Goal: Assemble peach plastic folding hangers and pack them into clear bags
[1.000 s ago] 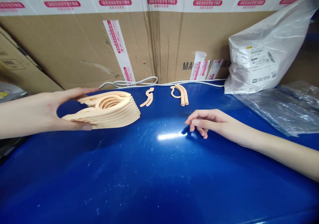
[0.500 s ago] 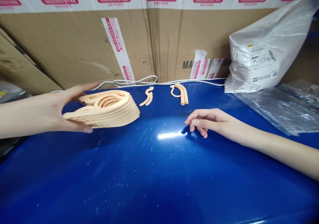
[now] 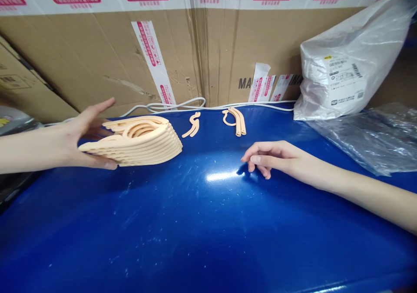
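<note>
On the left of the blue table sits a stack of beige curved plastic pieces that look like folding hanger parts, evenly layered. My left hand is at its left end, with the thumb along the near side and the index finger raised off it; the other fingers are partly hidden behind the stack. My right hand hovers low over the table on the right, fingers loosely bent and apart, holding nothing. Behind the hands lie two small curved beige pieces and a beige hook-shaped piece with two parallel arms.
Large cardboard boxes stand along the back of the blue table. A white cable runs at their foot. At the back right stands a white plastic bag with a label, beside a crumpled clear plastic sheet.
My left hand has loosened around the stack: its index finger has lifted and the hand has shifted slightly left. The stack and my right hand stay almost in place.
</note>
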### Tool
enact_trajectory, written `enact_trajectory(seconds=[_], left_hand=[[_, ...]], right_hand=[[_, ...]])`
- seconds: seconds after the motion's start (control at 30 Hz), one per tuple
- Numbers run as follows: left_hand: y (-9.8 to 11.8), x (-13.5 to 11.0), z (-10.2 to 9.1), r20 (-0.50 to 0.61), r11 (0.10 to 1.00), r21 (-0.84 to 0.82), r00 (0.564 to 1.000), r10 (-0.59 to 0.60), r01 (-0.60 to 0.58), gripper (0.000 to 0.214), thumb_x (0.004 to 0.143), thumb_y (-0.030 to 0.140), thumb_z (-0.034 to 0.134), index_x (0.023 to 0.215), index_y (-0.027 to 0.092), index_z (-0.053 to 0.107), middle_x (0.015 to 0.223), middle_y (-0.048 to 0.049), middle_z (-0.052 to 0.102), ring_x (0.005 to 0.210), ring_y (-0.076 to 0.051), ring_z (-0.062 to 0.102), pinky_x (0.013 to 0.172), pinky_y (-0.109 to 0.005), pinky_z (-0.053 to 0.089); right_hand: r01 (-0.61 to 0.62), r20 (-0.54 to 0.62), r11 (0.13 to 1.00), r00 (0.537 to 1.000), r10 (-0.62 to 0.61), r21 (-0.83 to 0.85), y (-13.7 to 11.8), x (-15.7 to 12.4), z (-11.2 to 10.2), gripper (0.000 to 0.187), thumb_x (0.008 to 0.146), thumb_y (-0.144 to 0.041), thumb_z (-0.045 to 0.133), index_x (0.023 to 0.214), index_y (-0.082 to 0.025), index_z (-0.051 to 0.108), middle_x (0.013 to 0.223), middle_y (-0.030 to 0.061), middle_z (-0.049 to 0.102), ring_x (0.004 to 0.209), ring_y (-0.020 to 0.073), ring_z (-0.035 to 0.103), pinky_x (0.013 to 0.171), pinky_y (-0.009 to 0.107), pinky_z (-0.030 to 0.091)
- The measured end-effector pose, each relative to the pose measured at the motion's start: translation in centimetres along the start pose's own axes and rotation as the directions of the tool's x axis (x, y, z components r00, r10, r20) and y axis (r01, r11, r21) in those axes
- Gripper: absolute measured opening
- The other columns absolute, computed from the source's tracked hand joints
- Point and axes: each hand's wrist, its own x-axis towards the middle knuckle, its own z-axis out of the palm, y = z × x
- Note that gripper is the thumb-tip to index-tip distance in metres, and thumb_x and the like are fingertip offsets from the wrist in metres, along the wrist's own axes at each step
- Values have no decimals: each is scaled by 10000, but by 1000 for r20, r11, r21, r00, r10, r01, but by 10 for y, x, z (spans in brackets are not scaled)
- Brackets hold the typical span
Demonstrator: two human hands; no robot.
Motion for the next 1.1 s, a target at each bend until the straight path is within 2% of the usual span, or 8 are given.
enact_trajectory(seconds=[0.17, 0.33, 0.6, 0.77, 0.93, 1.1], left_hand=[[-21, 7, 1, 139, 998, -59, 990, 3, 5, 1342, 602, 602, 749, 1567, 255, -117, 1205, -78, 696, 1006, -264, 715, 877, -344, 566], [-18, 8, 3, 146, 999, -37, 989, -32, 38, 1278, 644, 531, 744, 1569, 258, -94, 1220, -90, 677, 997, -235, 711, 918, -402, 540], [-22, 9, 6, 96, 999, -39, 995, -25, 29, 1315, 581, 610, 748, 1573, 285, -52, 1222, -87, 680, 936, -252, 721, 854, -352, 573], [-25, 11, 5, 125, 999, -34, 992, -19, 24, 1325, 570, 637, 747, 1577, 271, -33, 1249, -81, 676, 933, -254, 723, 877, -316, 565], [-12, 10, 4, 120, 998, -59, 993, -18, 26, 1314, 581, 662, 736, 1582, 224, 4, 1259, -103, 673, 956, -266, 715, 899, -332, 558], [5, 4, 4, 86, 994, -89, 995, -51, 58, 1212, 652, 657, 695, 1585, 247, 39, 1302, -116, 643, 1052, -290, 682, 982, -408, 513]], right_hand=[[3, 8, 1000, 1000, -3, 8, 2, -2, -2, 233, 938, -352, 592, 1014, -147, 673, 832, 18, 684, 599, 71, 540, 599, 244, 454], [11, 16, 1000, 1000, -11, 15, 4, -3, -3, 234, 940, -361, 592, 1022, -159, 675, 845, 18, 690, 607, 73, 538, 603, 247, 452], [-2, 23, 1000, 1000, 1, 3, 3, -1, -2, 241, 942, -364, 587, 1026, -155, 671, 845, 20, 689, 610, 75, 540, 612, 250, 451], [7, 22, 1000, 1000, -7, 2, 4, -1, -2, 257, 939, -377, 589, 1025, -150, 674, 843, 26, 688, 612, 76, 537, 611, 252, 449], [7, 23, 1000, 1000, -7, 0, 5, -2, -2, 267, 935, -387, 591, 1025, -150, 674, 851, 32, 688, 614, 81, 535, 610, 257, 448], [-1, 23, 1000, 1000, 1, -3, 4, -2, -2, 273, 935, -393, 590, 1034, -152, 673, 852, 33, 685, 617, 85, 533, 617, 261, 450]])
